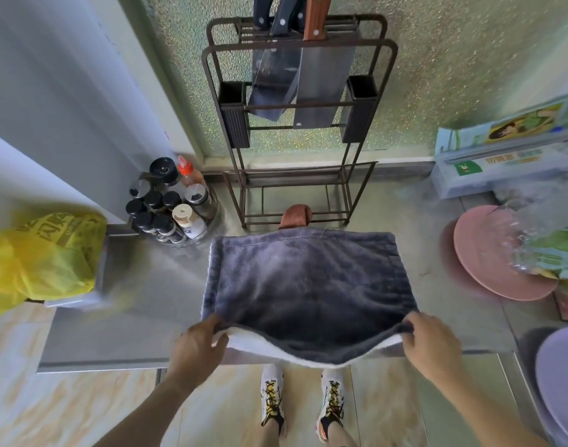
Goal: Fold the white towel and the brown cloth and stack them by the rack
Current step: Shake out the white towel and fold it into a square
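1. Left hand and right hand: bare; no gloves, rings or watch visible.
2. Forearms: bare to the frame edge; no sleeves in view.
3. Sneakers: white uppers, yellow-and-black patterned laces, dark collar; a red accent on the right shoe's heel.
4. Lower legs: bare above the shoes.

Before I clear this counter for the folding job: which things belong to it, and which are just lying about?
For the job: towel, brown cloth, rack, left hand, right hand.
Lying about: spice bottles, yellow bag, pink plate, wrap boxes.
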